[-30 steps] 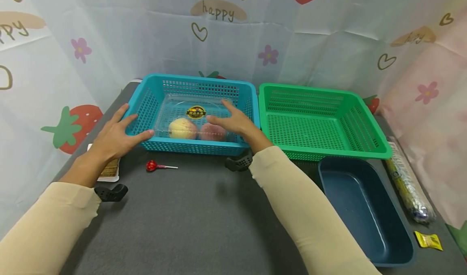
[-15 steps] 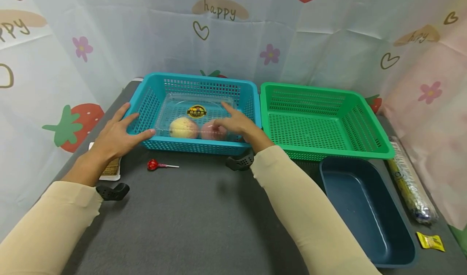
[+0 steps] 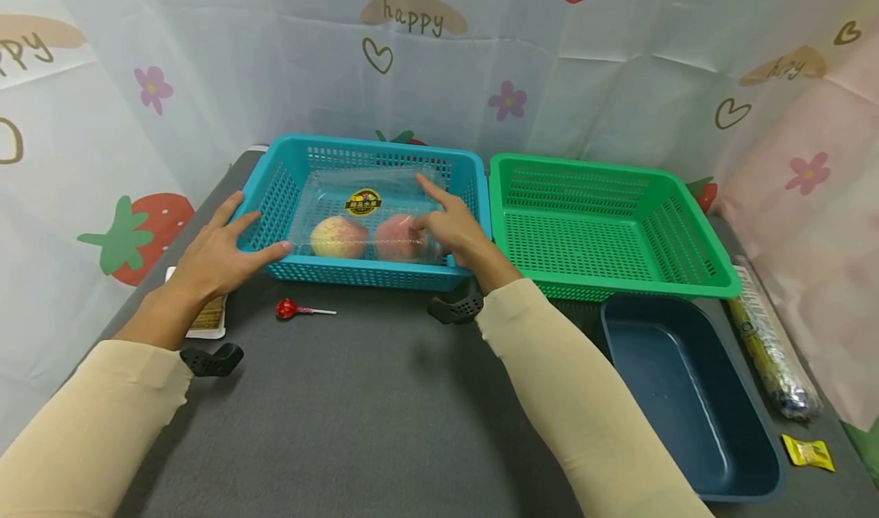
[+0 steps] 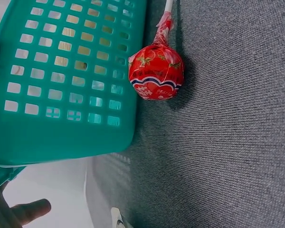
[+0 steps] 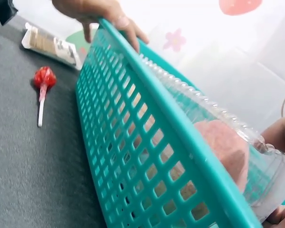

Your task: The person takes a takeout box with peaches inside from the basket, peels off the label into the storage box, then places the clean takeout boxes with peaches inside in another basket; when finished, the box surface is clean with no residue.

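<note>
In the head view a clear plastic fruit box (image 3: 330, 190) with a black-and-gold label sits slightly tilted inside the blue basket (image 3: 371, 275). Under its lid lie a yellowish peach (image 3: 339, 237) and a pink peach (image 3: 394, 238). My right hand (image 3: 449, 224) grips the box at its right end; the right wrist view shows a fingertip on the lid's edge. Spread over the basket's near left corner, my left hand (image 3: 213, 259) rests on the rim with fairly straight fingers. A red lollipop (image 3: 288, 309) lies in front of the basket.
A green basket (image 3: 611, 285) stands right of the blue one. Before it is a dark blue tub (image 3: 745, 396), with a long wrapped pack (image 3: 772, 350) and a yellow sweet (image 3: 809, 453) beyond. A biscuit pack (image 3: 209, 320) lies partly behind my left forearm.
My right hand's thumb has come in toward the box. The box has shifted slightly left and its far right side has risen. My left hand stays on the basket rim.
</note>
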A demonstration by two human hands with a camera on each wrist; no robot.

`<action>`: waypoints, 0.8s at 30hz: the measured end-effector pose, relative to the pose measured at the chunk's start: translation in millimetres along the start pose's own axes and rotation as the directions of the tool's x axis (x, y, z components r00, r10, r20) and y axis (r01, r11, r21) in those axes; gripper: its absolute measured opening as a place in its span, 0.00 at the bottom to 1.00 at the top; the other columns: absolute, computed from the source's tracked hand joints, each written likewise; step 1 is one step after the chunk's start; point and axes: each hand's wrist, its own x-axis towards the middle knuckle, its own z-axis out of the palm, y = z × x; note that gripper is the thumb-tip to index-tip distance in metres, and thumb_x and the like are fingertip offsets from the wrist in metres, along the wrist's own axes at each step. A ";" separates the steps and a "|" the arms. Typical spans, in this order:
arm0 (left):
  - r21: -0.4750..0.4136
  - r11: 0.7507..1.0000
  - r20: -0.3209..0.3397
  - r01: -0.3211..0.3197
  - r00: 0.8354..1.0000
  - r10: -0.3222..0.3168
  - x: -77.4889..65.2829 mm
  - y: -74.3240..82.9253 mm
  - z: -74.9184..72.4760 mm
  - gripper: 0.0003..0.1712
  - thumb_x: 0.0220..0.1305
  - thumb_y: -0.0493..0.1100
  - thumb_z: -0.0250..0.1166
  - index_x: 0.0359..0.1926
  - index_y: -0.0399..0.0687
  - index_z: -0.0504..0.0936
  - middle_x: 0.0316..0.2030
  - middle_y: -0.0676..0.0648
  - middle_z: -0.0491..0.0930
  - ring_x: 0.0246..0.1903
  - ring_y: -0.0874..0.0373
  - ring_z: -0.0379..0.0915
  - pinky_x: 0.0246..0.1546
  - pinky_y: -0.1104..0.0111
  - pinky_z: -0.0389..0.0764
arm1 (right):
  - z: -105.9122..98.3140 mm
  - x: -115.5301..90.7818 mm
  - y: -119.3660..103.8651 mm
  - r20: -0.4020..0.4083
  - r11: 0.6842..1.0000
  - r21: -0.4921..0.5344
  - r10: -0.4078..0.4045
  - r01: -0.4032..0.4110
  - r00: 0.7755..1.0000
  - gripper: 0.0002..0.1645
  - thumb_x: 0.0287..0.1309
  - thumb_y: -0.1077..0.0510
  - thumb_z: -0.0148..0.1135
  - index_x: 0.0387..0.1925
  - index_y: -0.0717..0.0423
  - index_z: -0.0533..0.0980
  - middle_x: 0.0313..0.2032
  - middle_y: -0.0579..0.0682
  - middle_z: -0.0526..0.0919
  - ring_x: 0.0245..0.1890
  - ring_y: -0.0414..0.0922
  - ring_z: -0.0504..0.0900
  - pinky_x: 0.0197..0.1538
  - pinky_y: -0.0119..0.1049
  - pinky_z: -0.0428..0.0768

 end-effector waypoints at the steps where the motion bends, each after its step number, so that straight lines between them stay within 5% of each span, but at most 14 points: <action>1: 0.001 1.000 0.001 0.001 1.000 -0.001 0.0 0.2 0.0 0.54 0.60 0.70 0.55 0.71 0.33 0.56 0.75 0.40 0.33 0.68 0.29 0.40 0.56 0.30 0.51 | -0.2 -0.6 -0.2 0.002 1.000 0.015 -0.003 0.003 1.000 0.46 0.60 0.65 0.57 0.73 0.27 0.55 0.74 0.42 0.46 0.70 0.52 0.53 0.45 0.59 0.77; 15: 0.007 1.000 -0.003 0.005 1.000 -0.005 0.0 0.0 -0.7 0.54 0.60 0.70 0.56 0.71 0.33 0.56 0.75 0.40 0.33 0.67 0.28 0.42 0.55 0.30 0.53 | -9.0 -12.6 -6.1 -0.074 0.967 0.251 -0.037 0.055 0.997 0.45 0.61 0.69 0.56 0.73 0.32 0.56 0.74 0.38 0.46 0.67 0.52 0.56 0.39 0.54 0.81; 18: 0.008 1.000 -0.006 0.005 1.000 -0.005 0.1 0.1 -0.4 0.54 0.60 0.70 0.56 0.71 0.33 0.56 0.75 0.40 0.33 0.67 0.28 0.42 0.55 0.30 0.54 | -12.5 -16.8 -7.6 -0.086 0.954 0.291 -0.052 0.075 0.995 0.45 0.60 0.69 0.55 0.73 0.33 0.56 0.73 0.37 0.47 0.43 0.45 0.72 0.40 0.55 0.81; 21: 0.004 1.000 -0.005 0.004 1.000 -0.004 0.1 -0.1 0.0 0.54 0.60 0.70 0.56 0.72 0.33 0.56 0.75 0.40 0.33 0.67 0.29 0.41 0.55 0.30 0.53 | -17.3 -22.4 -10.2 -0.104 0.941 0.321 -0.074 0.104 0.992 0.45 0.60 0.69 0.56 0.73 0.33 0.57 0.72 0.37 0.49 0.18 0.41 0.59 0.39 0.53 0.81; 24: -0.001 1.000 -0.007 0.002 1.000 -0.002 -0.5 -0.8 -0.1 0.54 0.61 0.70 0.55 0.72 0.33 0.56 0.75 0.41 0.33 0.68 0.29 0.40 0.55 0.30 0.52 | -23.3 -29.0 -13.4 -0.125 0.931 0.344 -0.085 0.123 0.989 0.44 0.60 0.68 0.57 0.72 0.32 0.58 0.49 0.45 0.76 0.11 0.40 0.53 0.34 0.45 0.79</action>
